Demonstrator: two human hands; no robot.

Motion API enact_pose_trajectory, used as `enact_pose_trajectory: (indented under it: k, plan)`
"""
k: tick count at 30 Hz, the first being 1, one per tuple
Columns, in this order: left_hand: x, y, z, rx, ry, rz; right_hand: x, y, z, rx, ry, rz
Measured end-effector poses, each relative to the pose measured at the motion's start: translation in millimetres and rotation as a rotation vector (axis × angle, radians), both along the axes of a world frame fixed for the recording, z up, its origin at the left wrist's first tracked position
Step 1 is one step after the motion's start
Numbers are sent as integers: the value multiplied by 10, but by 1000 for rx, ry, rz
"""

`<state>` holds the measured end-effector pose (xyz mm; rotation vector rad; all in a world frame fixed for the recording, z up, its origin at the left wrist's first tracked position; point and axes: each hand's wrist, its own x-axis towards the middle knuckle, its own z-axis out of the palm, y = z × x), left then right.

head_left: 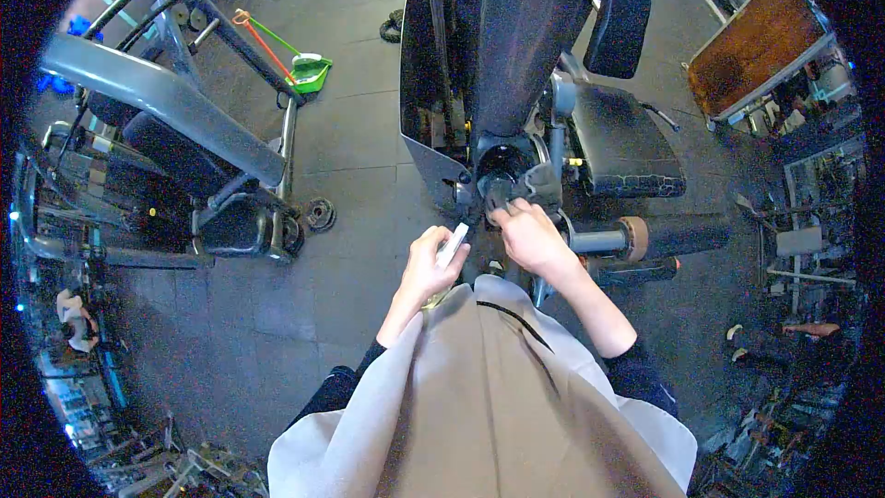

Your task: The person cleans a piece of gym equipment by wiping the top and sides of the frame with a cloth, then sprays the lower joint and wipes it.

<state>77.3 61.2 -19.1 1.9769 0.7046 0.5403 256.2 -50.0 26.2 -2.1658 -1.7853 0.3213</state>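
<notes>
My left hand (pixel 428 267) is closed around a small white, flat-sided object (pixel 453 243), which sticks up past the thumb. Just right of it, my right hand (pixel 535 242) reaches to the round lower end of a dark weight machine (pixel 525 46). Its fingers are bent together at the machine's dark, ring-shaped joint (pixel 503 162). A greyish bit shows at the fingertips, but I cannot make out whether it is a held thing or part of the machine. Beside that hand is a padded roller with a brown end (pixel 633 239).
A black seat (pixel 627 143) and back pad (pixel 619 29) stand right of the machine. On the left are another grey-framed machine (pixel 166 101), weight plates (pixel 319 214) on the floor and a green dustpan (pixel 310 72). A brown board (pixel 761 46) leans at the far right.
</notes>
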Motion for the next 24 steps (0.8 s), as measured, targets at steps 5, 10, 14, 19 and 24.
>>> enact_pose_trajectory:
  k: [5,10,14,19,24]
  plan:
    - [-38,25,49,3,-23,27,219,-267,604,-163,616,-423]
    - [-76,24,12,-15,8,56,509,-364,-29,457,1227,-536]
    - [-91,22,5,47,-10,43,66,272,-51,528,1222,-556]
    - [-121,0,37,45,1,45,-262,584,-348,568,472,-454]
    - [-125,-36,-17,30,0,33,-1,231,-247,400,508,-171]
